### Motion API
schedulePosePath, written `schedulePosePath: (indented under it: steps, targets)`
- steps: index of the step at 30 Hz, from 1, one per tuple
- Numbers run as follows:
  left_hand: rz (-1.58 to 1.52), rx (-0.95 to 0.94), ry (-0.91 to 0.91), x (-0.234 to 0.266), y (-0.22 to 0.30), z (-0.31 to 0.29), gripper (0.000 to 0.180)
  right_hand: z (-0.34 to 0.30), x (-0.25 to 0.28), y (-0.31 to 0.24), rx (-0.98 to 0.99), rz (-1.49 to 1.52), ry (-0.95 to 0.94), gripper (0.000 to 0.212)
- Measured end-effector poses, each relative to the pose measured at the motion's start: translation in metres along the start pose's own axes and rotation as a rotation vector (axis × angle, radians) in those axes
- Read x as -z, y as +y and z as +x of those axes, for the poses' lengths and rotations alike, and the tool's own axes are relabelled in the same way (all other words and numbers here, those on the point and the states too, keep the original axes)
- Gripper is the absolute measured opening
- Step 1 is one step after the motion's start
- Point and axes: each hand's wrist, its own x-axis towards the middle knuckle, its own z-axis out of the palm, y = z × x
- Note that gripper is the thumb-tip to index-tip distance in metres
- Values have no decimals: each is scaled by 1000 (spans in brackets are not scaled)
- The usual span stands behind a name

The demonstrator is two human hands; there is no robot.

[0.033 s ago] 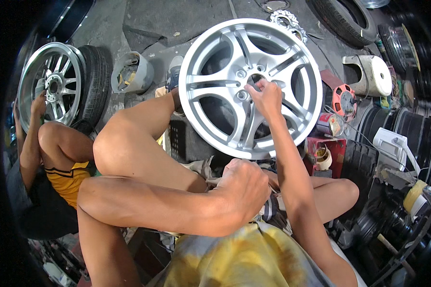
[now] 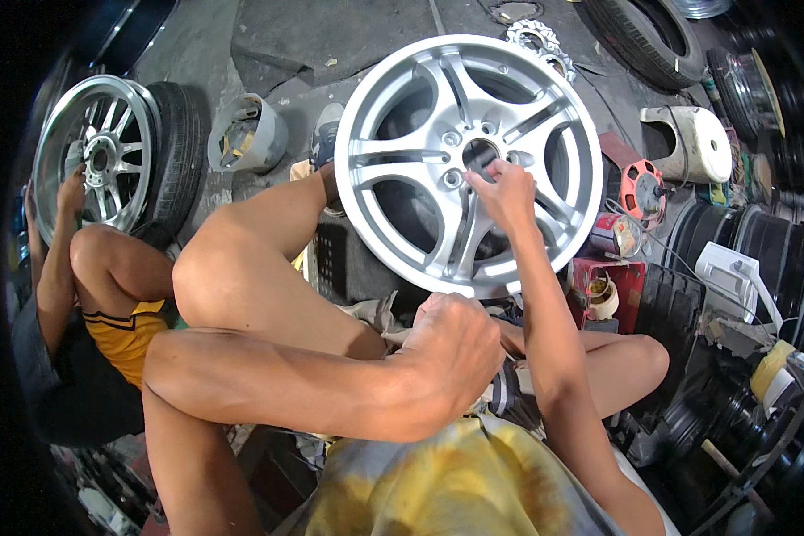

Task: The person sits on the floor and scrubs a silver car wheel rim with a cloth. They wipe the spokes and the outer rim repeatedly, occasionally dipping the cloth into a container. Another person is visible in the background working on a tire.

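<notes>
In front of me a large silver alloy wheel rim (image 2: 464, 134) lies face up, with no tyre on it. My right hand (image 2: 507, 195) is over the hub, beside the dark centre bore. Its thumb and forefinger are pinched together; anything between them is too small to make out. Close to the near edge of the wheel rim, my left hand (image 2: 456, 353) is curled into a fist above my lap. The fingers' inner side is turned out of sight, so I cannot see whether they hold anything.
To the left, another person's hand (image 2: 71, 192) touches a second silver wheel (image 2: 98, 161) beside a tyre (image 2: 180, 152). A grey bucket (image 2: 268, 143) stands between us. Right are a red cable reel (image 2: 643, 192), a white plastic stool (image 2: 707, 147), a tin can (image 2: 618, 234) and a red box (image 2: 630, 290).
My right hand has shifted slightly right and toward me, from the edge of the centre bore. My left fist and the wheel rim are nearly unmoved.
</notes>
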Motion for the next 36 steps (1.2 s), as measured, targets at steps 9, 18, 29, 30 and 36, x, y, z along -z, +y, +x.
schedulePosePath:
  steps: [9,18,29,30,36]
  targets:
    - [-202,215,-4,-16,-19,24,10,23,-12,-4,90,104,105,38]
    - [-626,537,525,-56,-173,91,39,-26,60,40,-104,488,49,33]
    - [-193,538,910,-156,-156,170,60,-40,50,71,122,145,379,22]
    - [-247,509,936,-150,-162,174,57,-40,49,72,124,149,354,22]
    - [-107,280,1093,-117,-153,222,49,-42,55,80,91,236,383,22]
